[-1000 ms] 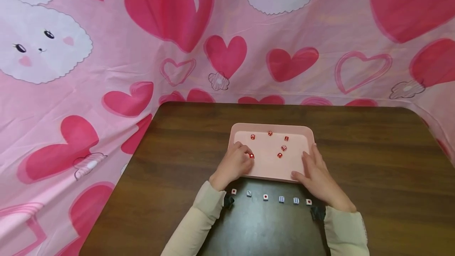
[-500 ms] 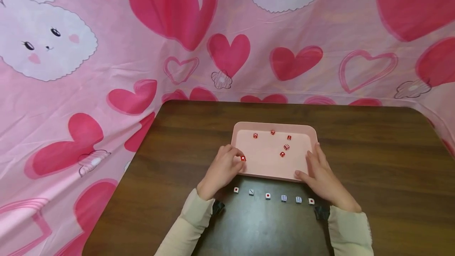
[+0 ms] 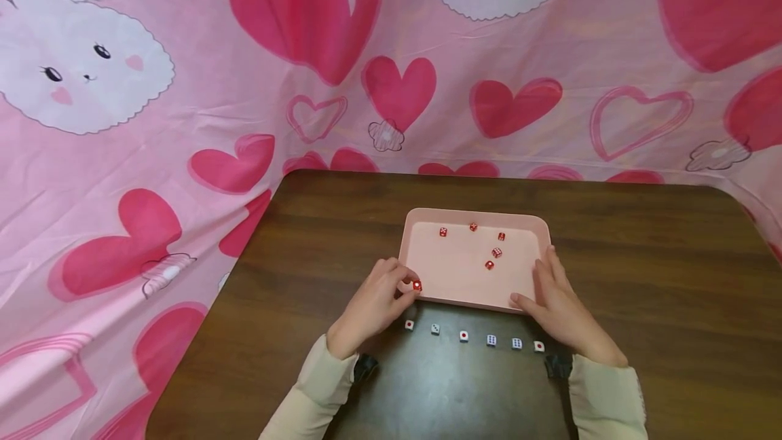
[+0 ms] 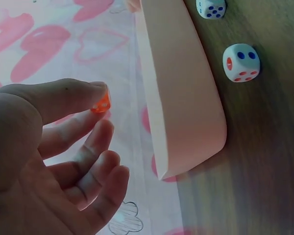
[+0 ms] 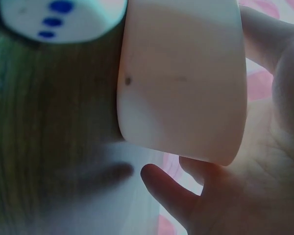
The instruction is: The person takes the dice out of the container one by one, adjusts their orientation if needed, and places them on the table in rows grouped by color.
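Note:
In the head view, my left hand (image 3: 377, 296) pinches a red die (image 3: 417, 286) between thumb and fingertips over the near left corner of a pink tray (image 3: 452, 270). The left wrist view shows this red die (image 4: 103, 103) under the thumb tip, with the other fingers loosely bent. My right hand (image 3: 562, 307) rests at the tray's near right corner, fairly straight fingers along the right rim and thumb over the near rim. Several red dice lie spread in the tray, including one red die (image 3: 489, 265) right of its middle.
Several white dice stand in a row between tray and person, among them a white die (image 3: 463, 336) with a red pip up. Everything rests on a dark wooden table (image 3: 318, 223). A pink heart-patterned cloth (image 3: 330, 121) hangs behind and at the left.
My left hand has lifted the red die from the tray's left part and brought it left and toward the near rim. The right hand stays at the tray corner.

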Demonstrator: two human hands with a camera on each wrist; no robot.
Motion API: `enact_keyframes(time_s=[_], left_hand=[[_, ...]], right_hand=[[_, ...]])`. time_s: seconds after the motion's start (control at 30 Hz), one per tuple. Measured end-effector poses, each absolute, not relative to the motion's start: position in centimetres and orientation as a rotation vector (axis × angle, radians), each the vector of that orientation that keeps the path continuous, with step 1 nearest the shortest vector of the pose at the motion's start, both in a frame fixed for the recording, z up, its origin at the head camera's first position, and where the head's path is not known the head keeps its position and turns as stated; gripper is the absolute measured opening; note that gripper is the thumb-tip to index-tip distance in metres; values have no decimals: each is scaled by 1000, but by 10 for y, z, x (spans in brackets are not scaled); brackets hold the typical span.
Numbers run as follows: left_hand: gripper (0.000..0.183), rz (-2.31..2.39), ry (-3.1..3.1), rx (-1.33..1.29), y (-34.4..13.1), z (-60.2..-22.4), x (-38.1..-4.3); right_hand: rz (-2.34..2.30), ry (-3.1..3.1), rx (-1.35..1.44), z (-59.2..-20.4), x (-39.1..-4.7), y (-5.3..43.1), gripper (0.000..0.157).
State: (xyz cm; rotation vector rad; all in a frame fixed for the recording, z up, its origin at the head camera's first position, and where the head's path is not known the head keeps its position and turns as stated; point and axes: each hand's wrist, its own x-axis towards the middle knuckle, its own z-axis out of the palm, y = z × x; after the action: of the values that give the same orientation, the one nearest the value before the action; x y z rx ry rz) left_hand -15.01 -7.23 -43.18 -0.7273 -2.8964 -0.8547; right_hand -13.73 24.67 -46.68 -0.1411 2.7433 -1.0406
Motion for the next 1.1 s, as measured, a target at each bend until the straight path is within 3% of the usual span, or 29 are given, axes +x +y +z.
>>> enact_keyframes(time_s=[0.7, 1.1], left_hand=[[9, -868, -2963, -801, -87, -430, -132], [8, -883, -3031, -969, -101, -434, -122]], right_hand=[[-1025, 2729, -123, -465, -137, 246, 102], [-1024, 2740, -119, -466, -138, 246, 103]])
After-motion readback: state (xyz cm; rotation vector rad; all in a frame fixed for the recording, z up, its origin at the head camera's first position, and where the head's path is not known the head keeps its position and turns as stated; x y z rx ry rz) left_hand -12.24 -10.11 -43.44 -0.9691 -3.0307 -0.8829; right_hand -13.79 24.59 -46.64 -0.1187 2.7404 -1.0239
